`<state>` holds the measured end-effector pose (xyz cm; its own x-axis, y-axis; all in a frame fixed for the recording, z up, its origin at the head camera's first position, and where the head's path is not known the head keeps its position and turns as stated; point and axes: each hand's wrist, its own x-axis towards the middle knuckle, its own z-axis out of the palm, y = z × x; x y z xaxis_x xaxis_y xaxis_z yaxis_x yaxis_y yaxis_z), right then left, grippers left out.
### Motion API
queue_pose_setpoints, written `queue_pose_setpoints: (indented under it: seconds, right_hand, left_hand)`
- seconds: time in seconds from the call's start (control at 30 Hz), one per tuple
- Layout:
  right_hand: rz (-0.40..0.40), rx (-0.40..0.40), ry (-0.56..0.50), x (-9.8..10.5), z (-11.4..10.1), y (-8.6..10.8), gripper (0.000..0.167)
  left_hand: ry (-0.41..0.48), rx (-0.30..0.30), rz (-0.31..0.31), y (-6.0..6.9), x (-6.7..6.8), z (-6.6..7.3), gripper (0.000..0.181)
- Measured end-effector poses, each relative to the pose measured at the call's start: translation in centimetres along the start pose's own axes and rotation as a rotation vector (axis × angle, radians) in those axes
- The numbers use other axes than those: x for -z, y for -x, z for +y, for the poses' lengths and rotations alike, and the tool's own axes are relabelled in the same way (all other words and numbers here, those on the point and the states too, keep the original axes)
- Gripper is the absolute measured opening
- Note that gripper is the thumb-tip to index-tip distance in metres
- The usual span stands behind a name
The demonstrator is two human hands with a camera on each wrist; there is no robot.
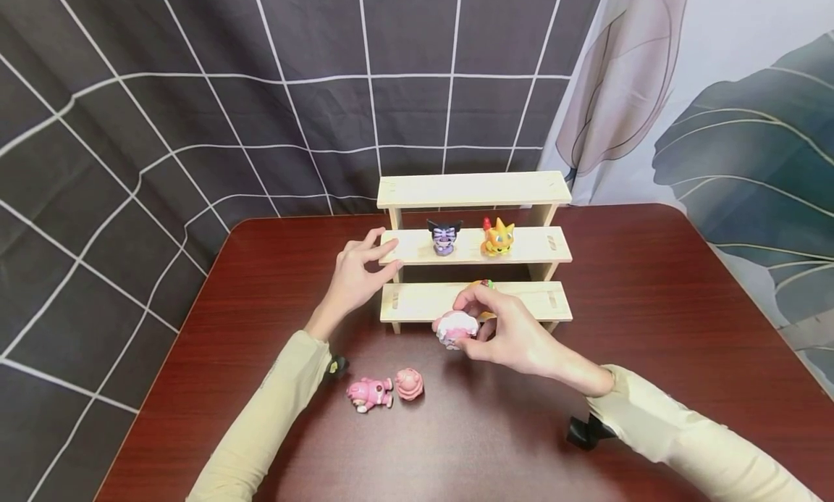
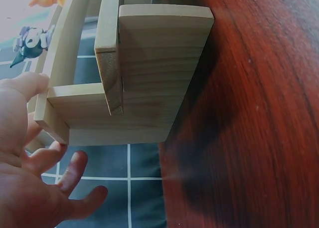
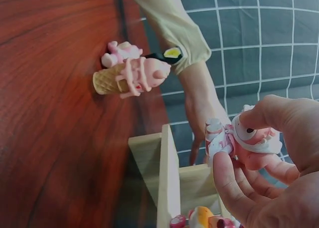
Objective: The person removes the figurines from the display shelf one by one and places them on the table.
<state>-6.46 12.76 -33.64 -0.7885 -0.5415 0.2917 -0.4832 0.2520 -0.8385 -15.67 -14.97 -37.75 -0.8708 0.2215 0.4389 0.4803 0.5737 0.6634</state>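
My left hand grips the left end of the wooden rack's middle shelf; in the left wrist view its thumb and fingers lie around the board's end. Held in my right hand is a pink and white figure, in front of the lowest shelf. The right wrist view shows this figure between thumb and fingers. A dark purple figure and an orange, spiky one stand on the middle shelf. Another figure on the lowest shelf is partly hidden by my right hand.
On the table, nearer me, a pink bear-like figure lies beside an upright pink ice-cream cone. The rack's top shelf stands in front of a dark checked curtain.
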Motion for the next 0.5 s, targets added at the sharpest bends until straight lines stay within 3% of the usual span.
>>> queue_pose_setpoints:
  seconds: [0.5]
  right_hand:
    - [-0.018, -0.020, 0.001, -1.0, 1.0, 1.2, 0.041]
  left_hand:
    - [-0.004, 0.005, -0.005, 0.0, 0.0, 0.0, 0.041]
